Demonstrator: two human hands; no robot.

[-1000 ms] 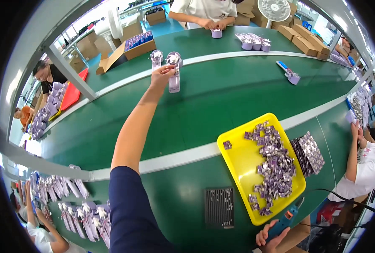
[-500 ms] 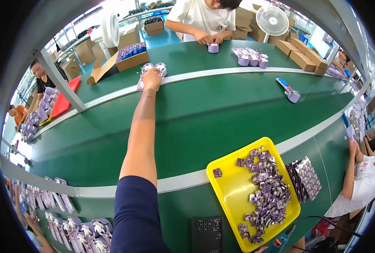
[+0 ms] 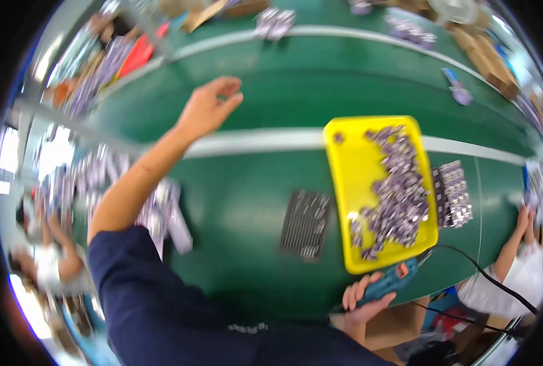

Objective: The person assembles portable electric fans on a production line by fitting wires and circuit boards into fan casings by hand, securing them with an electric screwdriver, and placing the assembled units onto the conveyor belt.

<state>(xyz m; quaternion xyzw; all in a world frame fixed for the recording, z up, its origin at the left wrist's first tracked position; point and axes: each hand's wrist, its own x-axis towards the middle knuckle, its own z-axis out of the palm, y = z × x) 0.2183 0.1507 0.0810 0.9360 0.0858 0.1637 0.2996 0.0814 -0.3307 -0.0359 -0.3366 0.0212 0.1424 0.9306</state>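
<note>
My left hand (image 3: 211,108) hovers over the green conveyor belt (image 3: 283,91), fingers loosely curved and apart, with nothing visible in it. Down at the lower right, my right hand (image 3: 366,300) is wrapped around a blue-green handheld power tool (image 3: 388,280), which has a cord and looks like an electric screwdriver. The tool's tip is beside the near corner of a yellow tray (image 3: 352,244). Many small purple circuit boards (image 3: 399,189) lie heaped in that tray. Left of it is a dark, flat perforated plate (image 3: 306,224) with small bright parts. The picture is blurred by motion.
Lilac housings (image 3: 173,213) lie by my left forearm. Panels of purple boards (image 3: 453,194) sit right of the tray. A black cable (image 3: 485,268) curves at the right. Beyond the belt are more lilac parts (image 3: 275,23). Co-workers sit at both sides.
My left hand has drawn back from the lilac parts on the far side and is now empty over the belt. The view has tilted down, bringing my right hand and the tool into sight.
</note>
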